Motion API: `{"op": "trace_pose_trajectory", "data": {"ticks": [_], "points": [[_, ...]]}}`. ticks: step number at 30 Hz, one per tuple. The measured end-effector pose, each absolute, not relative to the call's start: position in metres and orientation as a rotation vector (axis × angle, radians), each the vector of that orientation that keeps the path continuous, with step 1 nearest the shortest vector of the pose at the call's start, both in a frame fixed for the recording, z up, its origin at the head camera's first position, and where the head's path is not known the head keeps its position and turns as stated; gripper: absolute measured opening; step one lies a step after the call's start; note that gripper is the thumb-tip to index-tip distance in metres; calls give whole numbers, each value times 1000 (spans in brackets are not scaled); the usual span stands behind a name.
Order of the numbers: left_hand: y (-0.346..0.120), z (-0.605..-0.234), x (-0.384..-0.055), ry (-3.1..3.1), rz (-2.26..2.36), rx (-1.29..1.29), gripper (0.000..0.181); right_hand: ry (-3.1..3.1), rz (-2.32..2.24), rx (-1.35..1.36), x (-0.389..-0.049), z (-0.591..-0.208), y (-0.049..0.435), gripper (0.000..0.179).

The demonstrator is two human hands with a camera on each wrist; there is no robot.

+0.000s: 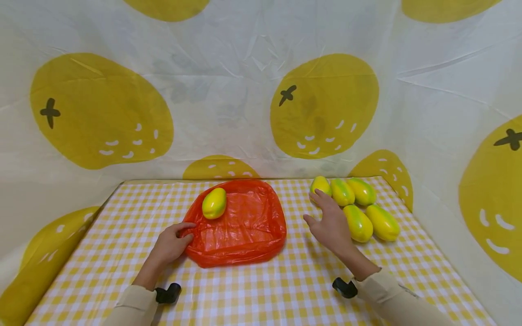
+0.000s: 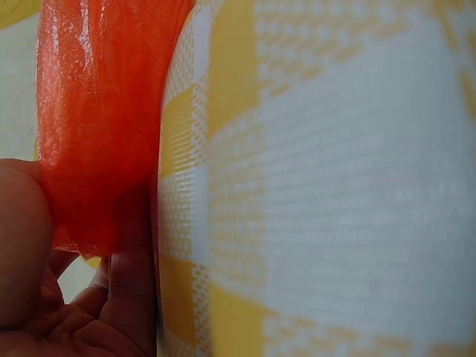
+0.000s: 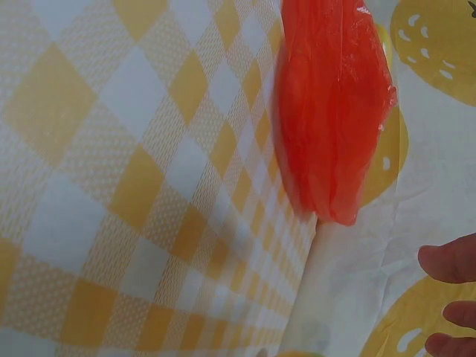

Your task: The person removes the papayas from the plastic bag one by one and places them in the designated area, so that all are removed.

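Note:
A red plastic bag lies spread with its mouth up and rim rolled out. Inside it, at the back left, rests one glossy yellow-green papaya. My left hand grips the bag's left rim; in the left wrist view the red film sits between thumb and fingers. Right of the bag, my right hand reaches over the table with fingers spread. Its fingertips overlap the nearest papaya of a group in the head view. The right wrist view catches only some fingertips, with nothing between them.
Several more papayas, among them a front one and a right one, lie together at the back right. A yellow-and-white checked cloth covers the table. Fruit-printed sheeting hangs behind and along the sides.

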State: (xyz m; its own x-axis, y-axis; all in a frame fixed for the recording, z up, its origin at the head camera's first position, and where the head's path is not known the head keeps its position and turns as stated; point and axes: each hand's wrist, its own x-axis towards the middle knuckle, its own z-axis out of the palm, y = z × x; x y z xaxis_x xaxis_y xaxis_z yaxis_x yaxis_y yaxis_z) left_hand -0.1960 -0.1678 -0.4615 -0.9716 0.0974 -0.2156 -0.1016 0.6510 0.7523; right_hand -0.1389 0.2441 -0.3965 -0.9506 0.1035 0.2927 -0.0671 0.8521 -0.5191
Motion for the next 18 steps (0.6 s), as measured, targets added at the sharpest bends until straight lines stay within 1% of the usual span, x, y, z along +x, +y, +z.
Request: {"op": "trace_pose_trajectory", "data": {"ticks": [18], "points": [[-167, -460, -194, 2644, 1237, 8, 38, -2719, 829, 45, -153, -402, 214, 63]]}}
